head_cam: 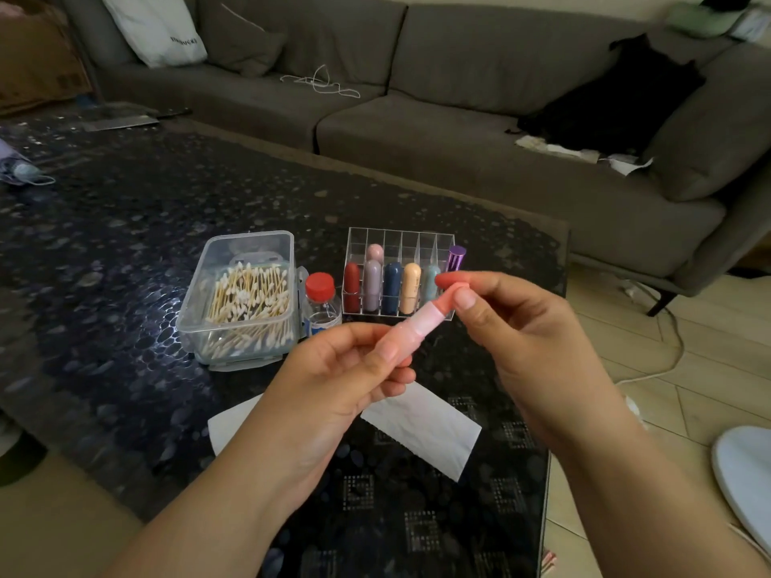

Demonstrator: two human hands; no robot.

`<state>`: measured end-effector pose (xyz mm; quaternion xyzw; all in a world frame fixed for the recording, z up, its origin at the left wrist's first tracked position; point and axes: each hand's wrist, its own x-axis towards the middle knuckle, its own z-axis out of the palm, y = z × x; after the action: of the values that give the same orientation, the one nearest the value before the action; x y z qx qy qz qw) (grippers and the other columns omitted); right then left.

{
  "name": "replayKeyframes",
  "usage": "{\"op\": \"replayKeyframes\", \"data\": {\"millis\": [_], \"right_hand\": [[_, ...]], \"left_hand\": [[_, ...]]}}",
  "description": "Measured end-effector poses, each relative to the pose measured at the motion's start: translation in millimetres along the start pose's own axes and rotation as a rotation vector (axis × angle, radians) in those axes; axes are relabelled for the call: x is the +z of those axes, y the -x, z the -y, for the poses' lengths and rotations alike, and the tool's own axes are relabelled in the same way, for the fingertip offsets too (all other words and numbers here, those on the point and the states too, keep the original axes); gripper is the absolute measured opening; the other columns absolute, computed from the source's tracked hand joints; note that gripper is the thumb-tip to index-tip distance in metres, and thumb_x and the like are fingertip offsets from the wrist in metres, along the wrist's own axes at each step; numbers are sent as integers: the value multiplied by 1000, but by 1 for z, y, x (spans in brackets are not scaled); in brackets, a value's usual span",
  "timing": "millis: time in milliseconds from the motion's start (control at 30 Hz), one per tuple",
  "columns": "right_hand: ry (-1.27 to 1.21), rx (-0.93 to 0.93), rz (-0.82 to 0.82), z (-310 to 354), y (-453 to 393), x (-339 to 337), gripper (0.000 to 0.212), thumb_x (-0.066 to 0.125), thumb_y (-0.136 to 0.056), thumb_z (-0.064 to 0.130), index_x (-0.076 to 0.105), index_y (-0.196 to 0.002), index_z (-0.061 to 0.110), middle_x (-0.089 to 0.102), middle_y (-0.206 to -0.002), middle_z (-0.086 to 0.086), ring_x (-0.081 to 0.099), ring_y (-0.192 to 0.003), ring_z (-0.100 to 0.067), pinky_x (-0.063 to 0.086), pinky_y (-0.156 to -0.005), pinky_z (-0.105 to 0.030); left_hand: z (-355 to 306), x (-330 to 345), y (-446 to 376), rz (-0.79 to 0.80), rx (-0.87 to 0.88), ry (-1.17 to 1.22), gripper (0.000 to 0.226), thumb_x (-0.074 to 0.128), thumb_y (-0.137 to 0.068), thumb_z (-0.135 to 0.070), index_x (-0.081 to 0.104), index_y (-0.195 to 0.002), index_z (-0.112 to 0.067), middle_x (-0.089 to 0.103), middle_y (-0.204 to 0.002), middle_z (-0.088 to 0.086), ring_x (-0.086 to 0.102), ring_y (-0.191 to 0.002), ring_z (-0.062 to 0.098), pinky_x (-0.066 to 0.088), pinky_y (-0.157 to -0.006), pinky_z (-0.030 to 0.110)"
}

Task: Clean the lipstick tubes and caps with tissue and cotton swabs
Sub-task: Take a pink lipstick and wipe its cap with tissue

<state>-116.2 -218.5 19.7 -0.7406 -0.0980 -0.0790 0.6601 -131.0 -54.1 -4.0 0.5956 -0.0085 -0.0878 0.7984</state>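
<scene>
swab box [238, 294] left | bottle [321, 302] between | lipstick rack [396, 248] right | tissue [421, 427] in front

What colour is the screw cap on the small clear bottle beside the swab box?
Red screw cap, head view.

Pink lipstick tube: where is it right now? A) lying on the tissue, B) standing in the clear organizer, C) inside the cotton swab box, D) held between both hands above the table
D: the left hand grips the pink lipstick tube by its lower end while the right hand pinches its upper end, above the tissue.
</scene>
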Motion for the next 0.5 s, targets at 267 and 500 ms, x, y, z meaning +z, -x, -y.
{"op": "replayKeyframes", "data": {"millis": [267,500], "right_hand": [[-89,12,17,-5,-3,-2,23,61,-76,30,72,-92,18,72,-85,12,62,-79,5,45,-68,-9],[-135,8,38,-6,-3,-1,24,60,-76,28,71,-91,13,69,-77,16,59,-72,6,44,-66,-8]], "left_hand": [[0,-1,-1,9,-14,47,27,64,-64,-27,75,-83,-11,72,-79,10,69,-73,20,56,-66,23],[-1,-1,0,-2,-48,109,21,61,-68,-25,76,-76,-13,69,-72,12,67,-65,21,57,-61,26]]}}
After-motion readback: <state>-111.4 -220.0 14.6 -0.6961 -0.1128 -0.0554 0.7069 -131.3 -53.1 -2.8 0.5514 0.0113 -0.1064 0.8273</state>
